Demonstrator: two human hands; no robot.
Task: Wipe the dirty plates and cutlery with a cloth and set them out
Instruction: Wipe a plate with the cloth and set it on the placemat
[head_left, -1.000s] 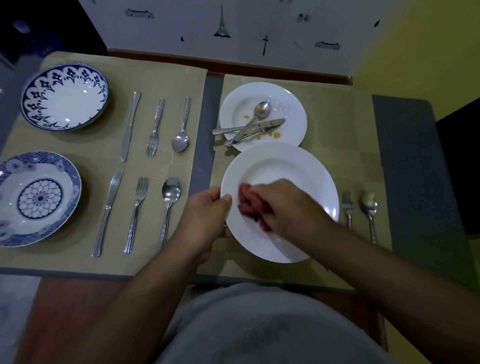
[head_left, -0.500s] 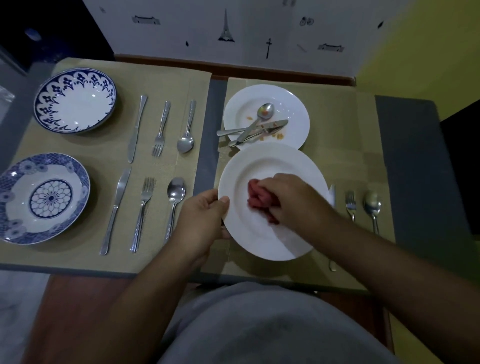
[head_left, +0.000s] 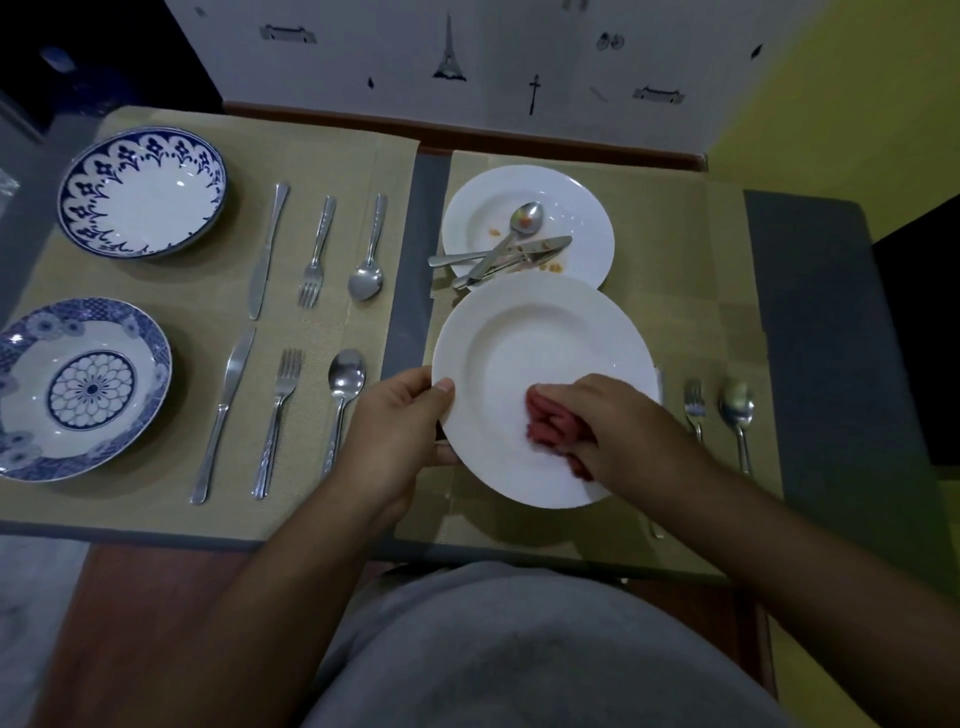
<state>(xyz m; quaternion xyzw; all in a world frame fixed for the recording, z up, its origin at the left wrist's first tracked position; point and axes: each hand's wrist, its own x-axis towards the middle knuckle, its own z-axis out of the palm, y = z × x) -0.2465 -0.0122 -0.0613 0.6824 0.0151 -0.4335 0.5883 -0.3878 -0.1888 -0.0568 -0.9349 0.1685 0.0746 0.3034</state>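
A large white plate (head_left: 540, 353) is held tilted over the right placemat. My left hand (head_left: 395, 431) grips its left rim, thumb on top. My right hand (head_left: 618, 431) holds a bunched red cloth (head_left: 550, 423) against the plate's lower right part. Behind it sits a smaller white plate (head_left: 582, 208) with food specks, carrying a dirty spoon (head_left: 522, 221), knife (head_left: 540, 247) and a fork partly hidden under them. To the right of the big plate lie a fork (head_left: 694, 405) and a spoon (head_left: 736, 405).
The left placemat (head_left: 332, 150) holds two blue-patterned plates (head_left: 140, 192) (head_left: 78, 387), each with a knife, fork and spoon laid in a row. A white wall with stickers (head_left: 452, 57) stands behind the table. The table's grey surface (head_left: 821, 332) shows at right.
My right hand has slid the red cloth from the plate's middle toward its lower right. My left hand keeps hold of the rim.
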